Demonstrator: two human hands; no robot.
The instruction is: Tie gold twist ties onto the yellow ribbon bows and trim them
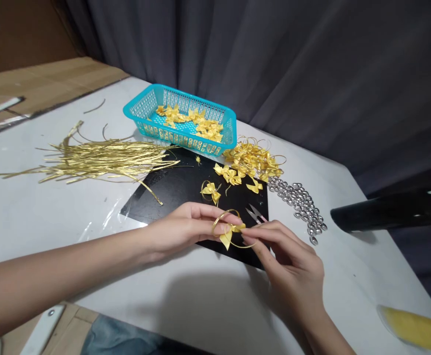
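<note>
My left hand (185, 229) pinches a yellow ribbon bow (226, 239) between thumb and fingers, above the black mat. A thin gold cord (245, 246) runs through the bow and curls into loops on both sides. My right hand (289, 261) is closed, thumb and fingertips meeting at the bow's right wing. Its grip partly hides the spot where ribbon and cord come together. Small scissors (254, 213) lie just behind my right hand, their blades showing and their handles mostly covered. Another bow with a looped cord (211, 191) rests on the mat beyond my fingers.
On the black mat (141, 199) partly stands a turquoise basket (180, 93) containing yellow bows. Gold cords (108, 160) lie bundled at left. Corded bows (254, 160) are heaped beside silver beads (298, 199). A black cylindrical object (381, 212) juts in from the right.
</note>
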